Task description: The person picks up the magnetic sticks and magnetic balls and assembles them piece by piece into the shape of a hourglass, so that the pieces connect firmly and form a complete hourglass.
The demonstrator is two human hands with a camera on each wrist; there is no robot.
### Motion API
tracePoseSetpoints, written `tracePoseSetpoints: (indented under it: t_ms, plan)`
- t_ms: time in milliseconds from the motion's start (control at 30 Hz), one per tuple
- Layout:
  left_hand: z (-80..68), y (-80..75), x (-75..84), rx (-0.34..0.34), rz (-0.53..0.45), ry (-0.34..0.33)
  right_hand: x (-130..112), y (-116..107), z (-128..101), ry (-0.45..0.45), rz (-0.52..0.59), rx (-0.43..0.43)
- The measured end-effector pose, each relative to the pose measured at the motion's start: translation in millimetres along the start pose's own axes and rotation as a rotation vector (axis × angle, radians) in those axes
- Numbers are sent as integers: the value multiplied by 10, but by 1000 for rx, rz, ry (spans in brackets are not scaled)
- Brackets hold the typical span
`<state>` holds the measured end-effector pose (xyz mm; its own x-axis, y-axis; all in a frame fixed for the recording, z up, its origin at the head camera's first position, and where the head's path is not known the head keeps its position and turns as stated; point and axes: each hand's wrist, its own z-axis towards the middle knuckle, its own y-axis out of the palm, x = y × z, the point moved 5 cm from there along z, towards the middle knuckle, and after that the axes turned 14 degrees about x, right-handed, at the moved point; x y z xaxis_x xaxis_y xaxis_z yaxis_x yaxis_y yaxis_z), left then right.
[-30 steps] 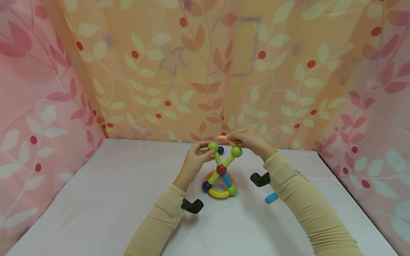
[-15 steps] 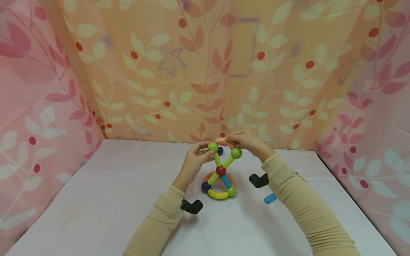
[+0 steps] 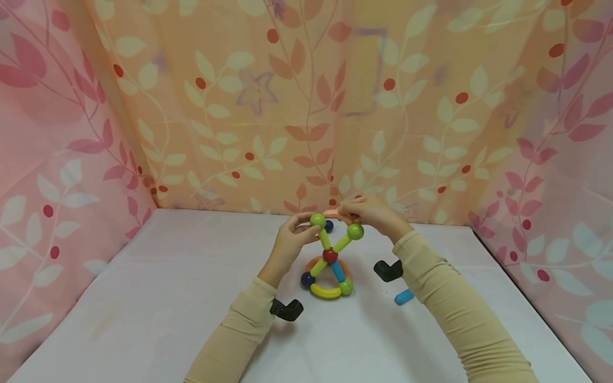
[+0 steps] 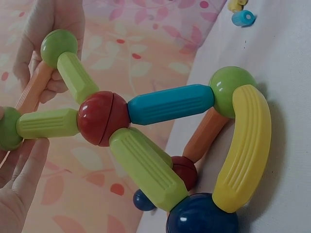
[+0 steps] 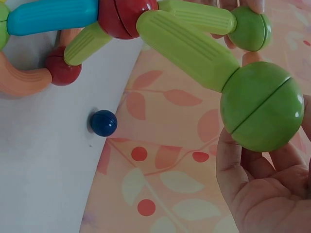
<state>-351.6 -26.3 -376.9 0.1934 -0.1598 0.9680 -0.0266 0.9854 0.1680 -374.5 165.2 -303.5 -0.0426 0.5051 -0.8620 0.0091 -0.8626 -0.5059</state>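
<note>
A structure of magnetic sticks and balls stands on the table, with a red ball [image 3: 330,255] at its centre. Two light-green sticks rise from it to a left green ball [image 3: 318,220] and a right green ball [image 3: 355,231]. My left hand [image 3: 293,239] grips the left ball between thumb and fingers. With its fingertips my right hand [image 3: 375,215] pinches an orange curved stick [image 3: 333,214], which spans the gap between the two balls. In the left wrist view, the orange stick [image 4: 36,87] reaches from ball to ball. My right fingers [image 5: 231,165] lie beside the right ball.
The structure's base has a yellow curved stick [image 3: 326,291], a dark blue ball [image 3: 308,280] and a green ball [image 3: 346,287]. A loose blue ball [image 5: 104,123] lies behind. A loose blue stick [image 3: 404,297] lies right, near my right forearm. Patterned curtains [image 3: 215,133] surround the white table [image 3: 167,298].
My right hand has brought the orange curved stick down and left, so its left end now meets the left green ball. My left hand keeps its hold.
</note>
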Motion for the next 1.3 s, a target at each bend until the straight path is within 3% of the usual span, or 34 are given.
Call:
tracePoseSetpoints:
  t_ms: [833,967,1133,1300]
  plan:
    - [6,-26,3,4,38,24,83,2,29,0,50,-93]
    - [0,-15,16,-9,50,48,291,-122,46,50,135,-40]
    - [-14,3,23,-26,66,52,757,-219,-98,148,254,33]
    - [-16,13,29,-48,73,50,1108,44,-421,196,142,-63]
